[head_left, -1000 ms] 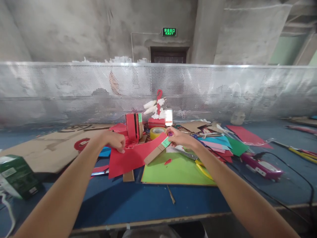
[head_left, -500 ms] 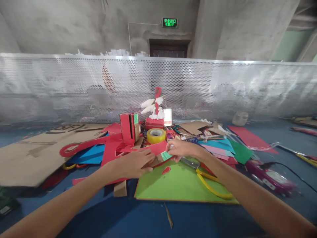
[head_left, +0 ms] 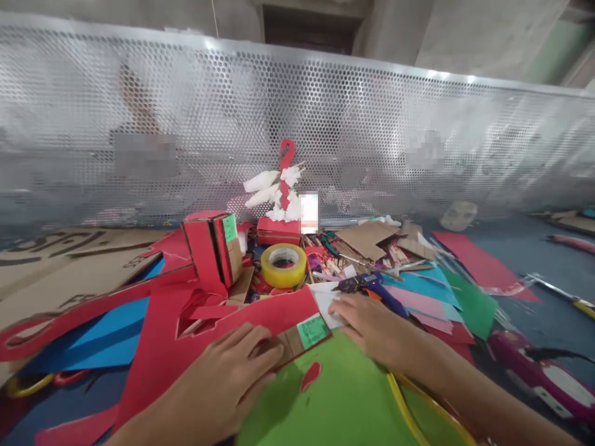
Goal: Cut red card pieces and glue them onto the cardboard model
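My left hand [head_left: 237, 371] presses its fingers, held close together, over a brown cardboard strip [head_left: 290, 344] with a green label [head_left: 313, 331] at one end. Red paper [head_left: 274, 310] runs along the strip's far side. Beyond the label a white paper flap [head_left: 326, 301] sticks out, and the bent fingers of my right hand [head_left: 367, 325] grip its near part. Below the strip is a green sheet [head_left: 288, 409], with a small red cut-out [head_left: 311, 375] lying on it. Yellow-handled scissors [head_left: 403, 406] are partly under my right forearm.
Behind the hands stand a yellow tape roll [head_left: 267, 272], a red box [head_left: 201, 254] and a red base [head_left: 279, 231] bearing white flower shapes. A blue glue gun [head_left: 360, 282] lies by my right hand. A purple power strip [head_left: 548, 378] is at right; perforated metal [head_left: 325, 124] borders the table.
The view has tilted down and come closer. My right hand has shifted from the label end to the white flap, which now shows. My left hand stays on the cardboard strip.
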A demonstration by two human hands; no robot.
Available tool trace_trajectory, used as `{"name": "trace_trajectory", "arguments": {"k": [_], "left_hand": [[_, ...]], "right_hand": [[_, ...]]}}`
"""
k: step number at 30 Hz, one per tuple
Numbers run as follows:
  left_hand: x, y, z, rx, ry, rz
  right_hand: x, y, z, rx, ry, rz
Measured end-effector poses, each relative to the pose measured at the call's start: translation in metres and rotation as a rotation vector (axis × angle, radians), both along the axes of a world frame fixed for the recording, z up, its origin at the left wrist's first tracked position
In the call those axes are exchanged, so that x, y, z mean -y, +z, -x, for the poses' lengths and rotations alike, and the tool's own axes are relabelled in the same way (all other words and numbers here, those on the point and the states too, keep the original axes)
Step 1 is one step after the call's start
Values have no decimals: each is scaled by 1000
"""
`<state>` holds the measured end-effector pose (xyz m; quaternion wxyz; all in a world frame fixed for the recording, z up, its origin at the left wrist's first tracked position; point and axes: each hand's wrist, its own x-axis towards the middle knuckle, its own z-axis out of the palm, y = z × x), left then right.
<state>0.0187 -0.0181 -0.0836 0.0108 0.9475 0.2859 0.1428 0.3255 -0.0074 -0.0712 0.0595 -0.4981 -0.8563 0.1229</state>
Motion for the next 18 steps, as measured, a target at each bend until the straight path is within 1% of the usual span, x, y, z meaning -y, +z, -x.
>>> {"name": "trace_trajectory", "arguments": {"k": [3, 4, 6, 9, 11, 18], "left_hand": [[-2, 0, 1, 16, -17, -58], [-3, 0, 0, 12, -19, -72], [-3, 0, 0, 5, -19, -91], [-3, -2, 0, 20, -24, -105], [-4, -5, 2, 37, -26, -111], [-8, -17, 13, 8, -40, -91]], "right_hand": [[-2, -1, -7, -17, -80, 13], [-2, -2, -7, -31, -87, 12], [0, -3, -4, -77, -52, 5], [4, -6, 2, -143, 57, -7], [5, -10, 4, -153, 103, -11], [1, -19, -3, -139, 162, -54]]}}
